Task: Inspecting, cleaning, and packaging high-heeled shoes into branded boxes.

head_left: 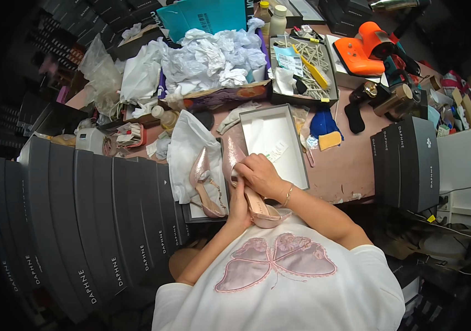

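A pink glittery pointed-toe shoe [233,147] is held close in front of my chest, its toe pointing away and its heel end toward me. My left hand [239,208] wraps round the shoe's middle from the left and below. My right hand [262,175] has its fingers bent and pressed together at the toe opening; a small whitish bit shows by the fingertips, too small to name. To the left lies the matching shoe [198,164], on white tissue paper [182,142] over a shoebox. A white-lined box part [296,151] lies beyond my right hand.
Tall stacks of dark grey shoeboxes [100,220] line the left; more boxes [406,165] stand right. At the back are a carton of crumpled paper [213,58], a tray of white sticks [315,52] with a yellow cutter, an orange device [360,55] and a blue cloth [324,122].
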### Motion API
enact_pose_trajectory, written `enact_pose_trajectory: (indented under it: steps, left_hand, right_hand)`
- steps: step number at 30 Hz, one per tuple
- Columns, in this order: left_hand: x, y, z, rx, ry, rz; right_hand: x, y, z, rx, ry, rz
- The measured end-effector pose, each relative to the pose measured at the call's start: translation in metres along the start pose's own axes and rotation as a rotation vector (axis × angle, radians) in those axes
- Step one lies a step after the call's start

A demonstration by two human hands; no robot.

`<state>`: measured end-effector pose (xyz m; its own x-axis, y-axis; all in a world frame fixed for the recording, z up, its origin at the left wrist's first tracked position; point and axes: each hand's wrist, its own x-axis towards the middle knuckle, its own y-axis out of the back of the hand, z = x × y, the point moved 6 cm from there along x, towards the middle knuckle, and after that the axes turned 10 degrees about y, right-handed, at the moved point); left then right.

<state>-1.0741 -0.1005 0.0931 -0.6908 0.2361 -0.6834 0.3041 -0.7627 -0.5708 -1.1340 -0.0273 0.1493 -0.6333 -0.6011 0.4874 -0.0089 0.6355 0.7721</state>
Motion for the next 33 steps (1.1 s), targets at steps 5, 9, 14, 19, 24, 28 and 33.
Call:
enact_pose_trajectory:
  steps: [5, 9, 14, 19, 24, 28, 33]
  left_hand:
    - [-0.008, 0.024, -0.003, -0.039, 0.233, -0.068]
    - [-0.012, 0.044, 0.013, -0.063, 0.187, -0.042]
    - [-0.025, 0.049, 0.022, 0.183, 0.053, 0.104]
    - [-0.025, 0.051, 0.014, 0.124, 0.113, 0.110]
    - [-0.023, 0.048, -0.006, 0.053, 0.238, 0.010]
    - [-0.020, 0.045, 0.001, -0.097, 0.291, 0.040]
    - [-0.017, 0.051, 0.002, -0.112, 0.303, 0.070]
  right_hand:
    - [-0.036, 0.027, 0.040, 0.518, -0.432, -0.118]
    - [-0.123, -0.018, 0.075, -0.079, -0.491, -0.867]
    - [-0.166, -0.088, 0.102, -0.011, -0.401, -0.769]
    - [-0.107, -0.075, 0.078, 0.046, -0.305, -0.431]
    - [-0.104, -0.095, 0.087, 0.046, -0.241, -0.619]
    - [-0.095, -0.071, 0.080, -0.045, -0.199, -0.678]
    - [-0.084, -0.024, 0.087, 0.195, -0.325, -0.294]
